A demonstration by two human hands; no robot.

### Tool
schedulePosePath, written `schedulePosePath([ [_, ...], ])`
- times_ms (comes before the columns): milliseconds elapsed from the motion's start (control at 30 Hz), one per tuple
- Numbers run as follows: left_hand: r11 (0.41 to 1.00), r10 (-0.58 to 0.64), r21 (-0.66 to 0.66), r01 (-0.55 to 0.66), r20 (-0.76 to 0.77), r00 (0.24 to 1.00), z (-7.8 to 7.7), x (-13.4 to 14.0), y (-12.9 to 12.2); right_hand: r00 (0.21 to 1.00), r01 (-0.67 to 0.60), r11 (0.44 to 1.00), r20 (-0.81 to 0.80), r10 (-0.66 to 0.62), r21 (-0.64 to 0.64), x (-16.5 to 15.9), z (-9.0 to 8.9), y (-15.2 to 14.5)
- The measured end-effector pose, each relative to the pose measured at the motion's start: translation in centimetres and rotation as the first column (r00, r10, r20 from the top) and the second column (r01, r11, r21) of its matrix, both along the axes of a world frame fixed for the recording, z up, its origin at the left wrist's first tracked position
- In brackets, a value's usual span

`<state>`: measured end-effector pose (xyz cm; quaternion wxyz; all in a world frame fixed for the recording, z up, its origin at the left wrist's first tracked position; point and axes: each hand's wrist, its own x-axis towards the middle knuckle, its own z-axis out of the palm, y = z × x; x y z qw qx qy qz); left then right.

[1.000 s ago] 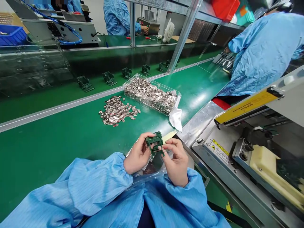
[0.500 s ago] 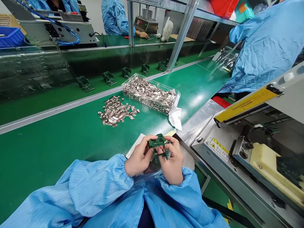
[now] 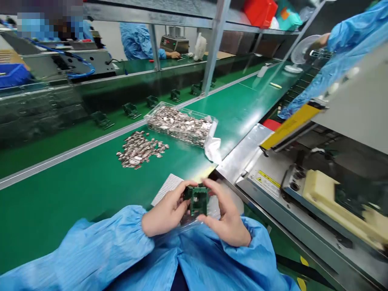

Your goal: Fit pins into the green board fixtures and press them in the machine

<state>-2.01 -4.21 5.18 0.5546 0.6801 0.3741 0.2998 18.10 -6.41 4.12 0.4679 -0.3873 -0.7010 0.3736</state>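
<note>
We note the left hand (image 3: 165,211) pinching a dark green frame (image 3: 203,202) between thumb and fingers, just above our lap. Right hand (image 3: 227,216) half-curled about its right side, thumb and fingers spread; we cannot tell if it grips. Metal pieces (image 3: 138,151) lie heaped beside a filled clear tray (image 3: 214,128).

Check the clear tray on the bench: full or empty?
Full or nearly so: small metal pieces cover the clear tray end to end, piled nearly to the top.
</note>
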Motion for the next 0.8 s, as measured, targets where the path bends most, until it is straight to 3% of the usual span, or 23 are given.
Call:
schedulePosePath([
  [67,0.98,-0.198,-0.02,0.197,-0.075,0.977,2.0,0.4,0.2,0.999,-0.037,0.998,-0.011,0.038,0.047,1.8,1.0,-1.3],
  [133,0.919,-0.392,-0.02,0.393,-0.131,0.911,4.1,1.6,1.5,0.998,0.026,0.998,-0.059,-0.023,0.06,4.3,1.5,-2.9],
  [200,0.862,-0.482,0.062,0.502,-0.204,0.852,5.9,4.2,3.7,0.969,0.221,0.973,-0.124,-0.212,0.069,7.4,1.8,-4.8],
  [233,0.843,-0.48,0.142,0.52,-0.241,0.844,6.5,6.2,4.7,0.918,0.377,0.923,-0.164,-0.361,0.079,9.2,1.9,-5.9],
  [267,0.821,-0.459,0.239,0.518,-0.264,0.849,7.1,8.6,5.6,0.821,0.555,0.825,-0.221,-0.526,0.101,11.0,2.0,-7.1],
  [333,0.751,-0.428,0.432,0.499,-0.258,0.866,7.8,14.3,6.8,0.52,0.85,0.511,-0.36,-0.775,0.127,14.7,2.2,-9.2],
  [400,0.67,-0.445,0.563,0.483,-0.216,0.869,8.1,20.3,7.0,0.227,0.974,0.205,-0.448,-0.865,0.099,17.8,2.3,-11.0],
  [433,0.643,-0.458,0.595,0.481,-0.205,0.865,8.1,23.1,6.9,0.134,0.991,0.108,-0.46,-0.878,0.081,19.1,2.3,-11.8],
  [467,0.628,-0.47,0.61,0.484,-0.199,0.86,8.1,25.8,6.6,0.08,0.996,0.054,-0.453,-0.888,0.07,20.2,2.3,-12.4],
  [533,0.632,-0.482,0.592,0.5,-0.204,0.852,8.0,30.2,6.1,0.055,0.997,0.025,-0.431,-0.901,0.075,21.8,2.1,-13.2],
  [633,0.7,-0.492,0.498,0.512,-0.183,0.851,8.0,34.0,5.6,0.106,0.991,0.059,-0.417,-0.903,0.124,23.2,2.2,-13.2],
  [733,0.804,-0.481,0.398,0.442,-0.002,0.877,8.1,33.7,6.0,0.193,0.972,0.131,-0.342,-0.92,0.197,24.5,3.3,-11.6],
  [800,0.86,-0.456,0.326,0.393,0.141,0.879,8.1,31.1,6.6,0.288,0.943,0.237,-0.211,-0.934,0.235,25.5,4.6,-10.0],
])
